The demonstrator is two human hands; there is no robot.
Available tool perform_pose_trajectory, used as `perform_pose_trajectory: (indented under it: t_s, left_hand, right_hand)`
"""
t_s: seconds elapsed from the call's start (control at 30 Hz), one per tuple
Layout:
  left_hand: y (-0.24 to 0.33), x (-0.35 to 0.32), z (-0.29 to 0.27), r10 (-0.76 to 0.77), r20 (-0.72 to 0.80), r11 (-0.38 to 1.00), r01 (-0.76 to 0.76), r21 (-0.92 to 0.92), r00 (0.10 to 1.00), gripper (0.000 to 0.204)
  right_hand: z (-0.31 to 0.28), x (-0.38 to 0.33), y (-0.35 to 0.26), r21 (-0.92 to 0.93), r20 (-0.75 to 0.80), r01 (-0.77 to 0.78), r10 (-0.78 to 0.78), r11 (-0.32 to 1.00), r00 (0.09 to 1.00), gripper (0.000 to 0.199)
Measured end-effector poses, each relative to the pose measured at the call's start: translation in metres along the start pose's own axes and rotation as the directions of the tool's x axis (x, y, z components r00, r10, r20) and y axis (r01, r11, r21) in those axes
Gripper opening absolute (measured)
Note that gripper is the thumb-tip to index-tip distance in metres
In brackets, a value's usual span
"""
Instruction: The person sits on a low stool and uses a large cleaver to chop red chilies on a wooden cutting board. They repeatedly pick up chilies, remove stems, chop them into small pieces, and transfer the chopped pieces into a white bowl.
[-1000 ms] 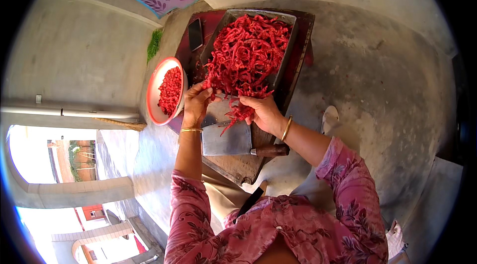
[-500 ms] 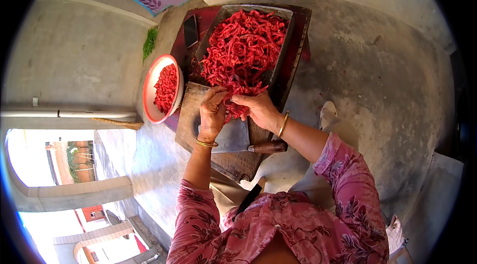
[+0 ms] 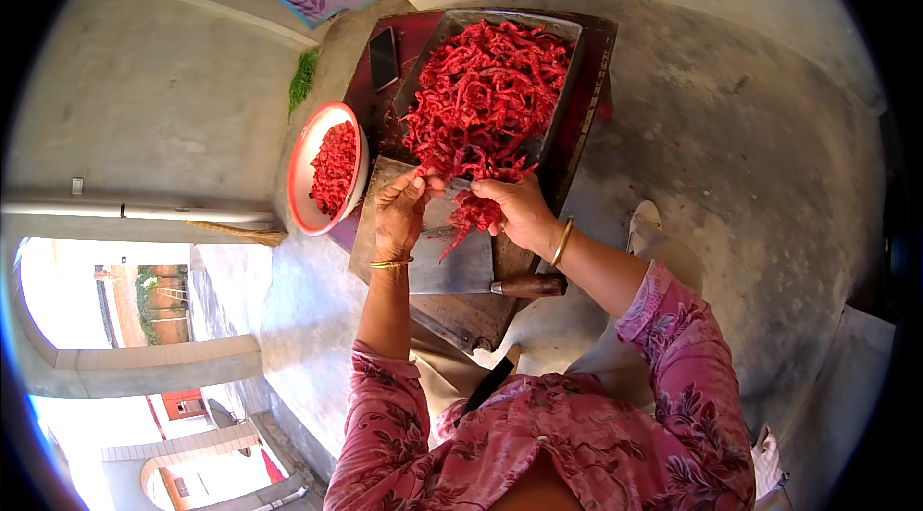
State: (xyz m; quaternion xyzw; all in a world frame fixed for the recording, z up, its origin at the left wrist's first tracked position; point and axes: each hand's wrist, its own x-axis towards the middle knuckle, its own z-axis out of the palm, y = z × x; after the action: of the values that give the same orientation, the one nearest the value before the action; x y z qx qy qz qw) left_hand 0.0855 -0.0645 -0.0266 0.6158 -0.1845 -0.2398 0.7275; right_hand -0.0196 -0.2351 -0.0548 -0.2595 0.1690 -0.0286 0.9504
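My right hand (image 3: pixel 524 211) is closed round a bunch of wrinkled red chili peppers (image 3: pixel 471 213), which hangs over the wooden chopping board (image 3: pixel 370 244). Thumb and fingers of my left hand (image 3: pixel 397 213) pinch together on a red chili pepper (image 3: pixel 436 185), a little left of the bunch. Below both hands a cleaver (image 3: pixel 452 266) lies flat on the board, its wooden handle (image 3: pixel 529 286) pointing right. A rectangular metal tray (image 3: pixel 575 35) heaped with red chili peppers (image 3: pixel 490 93) stands just beyond my hands.
Left of the board sits a white basin with a red rim (image 3: pixel 294 174), holding chopped red pieces (image 3: pixel 334 171). A dark phone (image 3: pixel 384 59) lies on the dark red table (image 3: pixel 415 30) beside the tray. A broom (image 3: pixel 240 233) rests on the floor at left.
My left hand has drawn away from my right, to the left, widening the gap between them. The right hand keeps its bunch of chili peppers. The whole view has shifted slightly.
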Motion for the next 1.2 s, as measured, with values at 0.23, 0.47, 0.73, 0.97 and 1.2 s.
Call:
perform_pose_trajectory:
  t_s: [0.23, 0.47, 0.73, 0.97, 1.2]
  left_hand:
    - [0.004, -0.011, 0.020, -0.053, 0.033, 0.987, 0.048, 0.150, 0.998, 0.024]
    - [0.013, -0.015, 0.027, 0.027, 0.105, 0.884, -0.073, 0.462, 0.994, 0.030]
    - [0.016, -0.002, -0.001, -0.058, 0.093, 0.965, 0.032, 0.261, 0.994, 0.025]
    - [0.021, -0.011, 0.017, -0.063, 0.239, 0.997, 0.048, 0.065, 0.969, 0.032]
    - [0.021, -0.017, 0.009, -0.176, 0.041, 0.957, 0.161, 0.243, 0.983, 0.017]
  right_hand:
    - [-0.003, 0.005, 0.002, 0.106, 0.082, -0.089, 0.081, 0.990, 0.993, 0.010]
    - [-0.003, 0.003, 0.003, 0.132, 0.093, -0.063, 0.051, 0.989, 0.994, 0.010]
    - [-0.009, 0.005, 0.003, -0.032, 0.093, 0.081, -0.077, 0.996, 0.993, 0.014]
    - [-0.004, -0.001, 0.001, -0.099, 0.129, 0.160, -0.147, 0.982, 0.981, 0.011]
    - [-0.008, 0.000, 0.002, -0.166, 0.198, 0.114, -0.080, 0.980, 0.977, 0.014]
